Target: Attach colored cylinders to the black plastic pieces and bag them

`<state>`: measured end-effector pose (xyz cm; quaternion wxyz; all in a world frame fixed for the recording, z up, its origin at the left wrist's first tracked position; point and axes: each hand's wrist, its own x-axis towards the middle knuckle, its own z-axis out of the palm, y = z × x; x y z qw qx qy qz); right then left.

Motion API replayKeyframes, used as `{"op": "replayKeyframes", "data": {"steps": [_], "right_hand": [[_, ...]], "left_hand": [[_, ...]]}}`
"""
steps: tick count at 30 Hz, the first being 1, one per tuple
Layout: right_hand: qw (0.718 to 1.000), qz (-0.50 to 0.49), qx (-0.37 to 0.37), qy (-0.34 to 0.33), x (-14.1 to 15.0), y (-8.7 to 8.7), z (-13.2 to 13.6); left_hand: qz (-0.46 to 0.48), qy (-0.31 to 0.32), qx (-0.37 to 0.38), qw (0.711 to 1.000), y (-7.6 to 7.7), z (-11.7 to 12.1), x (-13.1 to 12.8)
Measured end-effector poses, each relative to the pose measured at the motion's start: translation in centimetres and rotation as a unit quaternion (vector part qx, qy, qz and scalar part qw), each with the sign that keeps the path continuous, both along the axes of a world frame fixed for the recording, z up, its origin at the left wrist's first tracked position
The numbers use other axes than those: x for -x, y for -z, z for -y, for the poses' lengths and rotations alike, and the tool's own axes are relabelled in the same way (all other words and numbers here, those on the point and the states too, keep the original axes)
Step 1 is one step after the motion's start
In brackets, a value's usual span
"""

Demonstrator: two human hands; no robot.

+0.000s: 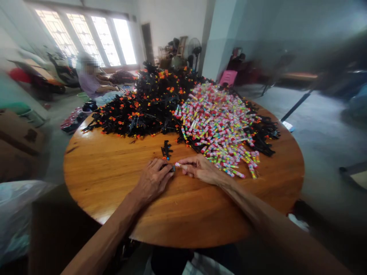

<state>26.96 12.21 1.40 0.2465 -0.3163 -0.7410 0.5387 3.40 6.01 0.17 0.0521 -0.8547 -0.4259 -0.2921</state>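
Note:
My left hand [155, 177] rests low over the table, its fingers closed on a small black toy gun [173, 168] that is mostly hidden beneath them. Pinched in the fingertips of my right hand [200, 170] is a small candy tube [178, 164], its pink and white end pointing at the toy gun, a slight gap apart. Just beyond my left hand lies another black toy gun [166, 149] with orange and blue bits. A heap of candy tubes [218, 126], pink, white and yellow, spreads beyond my right hand.
A large pile of black toy guns [137, 110] with orange tips covers the back of the round wooden table [100, 168]. A person [90, 82] sits at the far left. A pink stool [228, 77] stands behind the table, and cardboard boxes [20, 141] stand at left.

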Motion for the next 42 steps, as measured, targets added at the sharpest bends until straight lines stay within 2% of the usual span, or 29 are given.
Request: {"op": "replayKeyframes", "data": {"steps": [6, 14, 19, 23, 30, 38, 42], "right_hand": [[1.0, 0.006, 0.011, -0.009, -0.1, -0.6, 0.3], [0.999, 0.016, -0.033, -0.004, 0.0, -1.3, 0.5], [0.996, 0.013, -0.082, 0.042, 1.0, -0.9, 0.8], [0.994, -0.012, -0.089, 0.064, 1.0, -0.1, 1.1], [0.995, -0.029, -0.085, 0.043, 0.6, 0.0, 1.4], [0.996, -0.017, -0.074, 0.043, 0.7, -0.5, 1.9], [0.991, -0.009, -0.125, 0.047, 0.7, -0.9, 2.4]], "left_hand": [[-0.004, 0.006, 0.011, 1.0, -0.2, 0.0, 0.0], [-0.025, 0.012, 0.02, 0.999, -0.3, 0.1, -0.1], [-0.011, 0.032, 0.018, 0.999, -0.5, 0.0, 0.0], [0.003, 0.049, 0.025, 0.998, -0.6, 0.1, 0.0], [0.013, 0.044, 0.036, 0.998, -0.4, 0.1, 0.1], [0.016, 0.078, 0.04, 0.996, 0.4, -0.3, 1.0], [0.022, 0.051, 0.034, 0.998, -0.5, -0.3, 0.5]]}}
